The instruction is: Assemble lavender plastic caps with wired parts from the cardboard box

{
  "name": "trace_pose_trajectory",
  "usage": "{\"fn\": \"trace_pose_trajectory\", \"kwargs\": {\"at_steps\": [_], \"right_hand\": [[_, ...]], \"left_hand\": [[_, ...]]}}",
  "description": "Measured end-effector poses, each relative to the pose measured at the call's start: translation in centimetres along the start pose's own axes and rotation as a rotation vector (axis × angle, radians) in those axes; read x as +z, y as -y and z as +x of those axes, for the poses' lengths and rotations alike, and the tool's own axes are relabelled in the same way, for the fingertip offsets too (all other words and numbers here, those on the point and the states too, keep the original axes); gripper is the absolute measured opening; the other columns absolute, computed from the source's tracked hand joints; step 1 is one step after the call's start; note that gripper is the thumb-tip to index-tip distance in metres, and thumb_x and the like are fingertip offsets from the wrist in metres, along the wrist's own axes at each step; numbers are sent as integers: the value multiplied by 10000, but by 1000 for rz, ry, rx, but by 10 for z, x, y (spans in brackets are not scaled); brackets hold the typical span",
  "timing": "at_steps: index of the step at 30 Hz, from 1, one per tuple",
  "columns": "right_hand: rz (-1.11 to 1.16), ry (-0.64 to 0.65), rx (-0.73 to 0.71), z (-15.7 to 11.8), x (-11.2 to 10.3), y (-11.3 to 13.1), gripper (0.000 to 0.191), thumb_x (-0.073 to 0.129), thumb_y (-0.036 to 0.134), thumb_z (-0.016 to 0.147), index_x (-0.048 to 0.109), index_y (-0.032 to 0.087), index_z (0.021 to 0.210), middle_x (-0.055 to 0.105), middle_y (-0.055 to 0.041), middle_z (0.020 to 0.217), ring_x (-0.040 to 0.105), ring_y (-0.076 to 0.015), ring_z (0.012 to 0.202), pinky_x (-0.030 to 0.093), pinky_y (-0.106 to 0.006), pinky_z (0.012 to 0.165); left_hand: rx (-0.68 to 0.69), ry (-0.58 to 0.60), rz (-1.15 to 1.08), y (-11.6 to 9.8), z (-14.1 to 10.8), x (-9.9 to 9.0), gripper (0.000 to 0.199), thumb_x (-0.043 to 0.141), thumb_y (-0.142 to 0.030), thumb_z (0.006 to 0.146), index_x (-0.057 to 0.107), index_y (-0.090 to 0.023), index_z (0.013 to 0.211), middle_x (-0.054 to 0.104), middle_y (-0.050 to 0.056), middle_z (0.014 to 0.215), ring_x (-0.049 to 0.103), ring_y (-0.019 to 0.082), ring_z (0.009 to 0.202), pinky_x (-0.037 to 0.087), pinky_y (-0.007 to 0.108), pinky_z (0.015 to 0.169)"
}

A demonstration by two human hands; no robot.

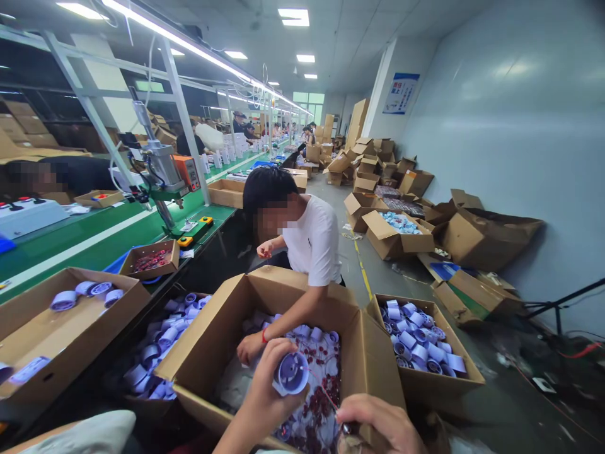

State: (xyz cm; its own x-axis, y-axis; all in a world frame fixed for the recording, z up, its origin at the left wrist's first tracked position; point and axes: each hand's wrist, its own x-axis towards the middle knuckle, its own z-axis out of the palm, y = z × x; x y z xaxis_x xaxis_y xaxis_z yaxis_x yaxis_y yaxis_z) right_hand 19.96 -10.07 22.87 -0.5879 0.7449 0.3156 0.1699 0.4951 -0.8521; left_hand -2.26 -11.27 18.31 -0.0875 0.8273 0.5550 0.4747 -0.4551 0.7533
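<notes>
My left hand (267, 384) is wrapped round a lavender plastic cup-shaped housing (292, 373), its open round end turned toward me. Lower down on the right, my right hand (378, 419) is closed in a pinch on a thin red wire (329, 398), which runs up toward the housing. A small dark, shiny piece shows under those fingers, too unclear to name. Beneath both hands stands a large cardboard box (378, 359) with lavender parts and dark red pieces in it. Across from me a co-worker (316, 236) reaches one hand into the same box.
More lavender housings fill a carton (418, 340) on the right and a bin (163, 340) on the left. A shallow cardboard tray (108, 321) and a small box of red parts (151, 258) sit by the green conveyor (94, 236). A press machine (163, 167) stands there.
</notes>
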Motion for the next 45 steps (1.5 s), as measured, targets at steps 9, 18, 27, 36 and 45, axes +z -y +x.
{"fn": "trace_pose_trajectory", "kwargs": {"at_steps": [9, 18, 27, 36, 45], "right_hand": [[-92, 5, -76, 6, 17, 1, 266, 671, 146, 728, 714, 268, 961, 754, -24, 841, 702, -159, 765, 538, -185, 711], [-34, 79, 43, 3, 25, 1, 240, 651, 188, 745, 720, 253, 965, 742, -44, 851, 682, -164, 752, 527, -195, 670], [233, -271, 453, 6, 44, 14, 193, 674, 362, 715, 728, 192, 788, 695, -27, 688, 621, -149, 613, 500, -207, 569], [202, -351, 402, 6, 53, 9, 311, 662, 296, 750, 645, 196, 1044, 722, -65, 899, 680, -184, 794, 553, -243, 712], [-582, -543, -22, 4, 57, -1, 143, 614, 109, 745, 663, 237, 784, 592, -63, 932, 600, -184, 785, 540, -306, 688]], "left_hand": [[86, -131, 81, 5, -6, 19, 406, 668, -179, 713, 425, -217, 1036, 629, 72, 1012, 637, 216, 932, 543, 367, 783], [167, -123, 58, 5, -13, 25, 506, 586, -115, 751, 357, -216, 1190, 529, 136, 1128, 554, 252, 1070, 499, 435, 859], [241, -118, 232, 0, -13, 26, 410, 568, -234, 782, 457, -212, 1176, 518, 99, 1046, 534, 244, 966, 489, 391, 813], [295, -141, 364, -15, -4, 26, 268, 545, -184, 770, 482, -224, 1028, 513, 52, 877, 503, 203, 805, 474, 332, 684], [274, -134, 270, -24, -6, 34, 301, 546, -126, 722, 455, -216, 994, 499, 72, 953, 504, 202, 873, 494, 344, 711]]}}
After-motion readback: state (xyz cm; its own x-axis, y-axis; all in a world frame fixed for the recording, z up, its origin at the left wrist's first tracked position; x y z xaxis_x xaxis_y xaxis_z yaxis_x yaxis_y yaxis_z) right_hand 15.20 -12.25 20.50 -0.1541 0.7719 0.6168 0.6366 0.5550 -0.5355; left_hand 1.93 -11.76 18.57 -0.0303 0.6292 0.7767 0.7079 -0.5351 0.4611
